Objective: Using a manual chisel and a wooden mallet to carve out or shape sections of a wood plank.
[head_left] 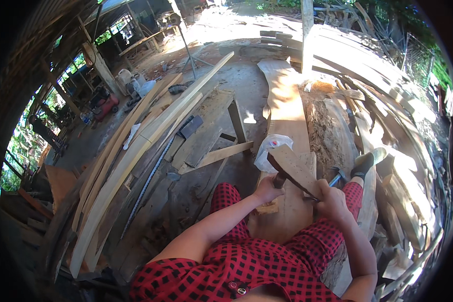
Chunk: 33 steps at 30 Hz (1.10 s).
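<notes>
A flat, tapering wooden piece [298,170] with a dark long edge is held at a slant between my hands, above a wide plank. My left hand [269,190] is closed around a dark brown, handle-like part at its left side; how the two join is hidden. At the near right end my right hand [332,201] is closed against the same piece, with a thin dark tip showing by the fingers. A hammer [338,176] with a blue part shows just beyond my right hand; whether they touch, I cannot tell. Behind the wooden piece lies a clear plastic bag [273,147].
The wide plank [287,113] runs away from between my legs. Long boards [151,133] lie stacked at the left, beside a low wooden bench [206,126]. Slabs and offcuts [397,196] crowd the right. A post [307,38] stands ahead; a red machine [104,106] sits far left.
</notes>
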### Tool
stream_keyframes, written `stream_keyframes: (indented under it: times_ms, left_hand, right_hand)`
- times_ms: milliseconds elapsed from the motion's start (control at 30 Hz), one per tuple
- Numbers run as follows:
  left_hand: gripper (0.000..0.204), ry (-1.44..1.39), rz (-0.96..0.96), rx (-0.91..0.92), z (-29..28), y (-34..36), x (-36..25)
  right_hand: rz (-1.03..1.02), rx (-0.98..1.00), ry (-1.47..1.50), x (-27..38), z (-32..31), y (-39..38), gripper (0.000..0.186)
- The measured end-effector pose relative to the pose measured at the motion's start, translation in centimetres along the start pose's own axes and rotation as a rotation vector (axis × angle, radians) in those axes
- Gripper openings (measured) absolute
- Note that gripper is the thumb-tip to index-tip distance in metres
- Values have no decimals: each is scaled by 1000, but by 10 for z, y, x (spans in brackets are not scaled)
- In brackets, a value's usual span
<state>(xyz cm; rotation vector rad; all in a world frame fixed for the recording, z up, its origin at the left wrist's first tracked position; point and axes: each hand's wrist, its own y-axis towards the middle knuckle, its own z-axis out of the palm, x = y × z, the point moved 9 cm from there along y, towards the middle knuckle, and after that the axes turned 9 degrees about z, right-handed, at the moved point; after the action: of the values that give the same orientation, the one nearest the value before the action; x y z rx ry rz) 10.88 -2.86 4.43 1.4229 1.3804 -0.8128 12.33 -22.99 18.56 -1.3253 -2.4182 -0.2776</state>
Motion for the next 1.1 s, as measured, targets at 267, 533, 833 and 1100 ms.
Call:
stream_keyframes:
  times_ms: [267,533,833,1100]
  left_hand:
    - [24,-97,15,3,-5,3,1]
    - [14,-146,-33,-17,-8,-1,7]
    - [18,-124,196,-144,-10,3,-3]
    - [19,203,289,-43,-11,7,5]
  right_hand:
    - [-152,-332,454,35,-42,-13,53]
    - [-52,-115,158,37,-34,-8,48]
    - [-93,66,3,25,-8,-15,44]
    - [-16,-22,155,25,-7,-23,37]
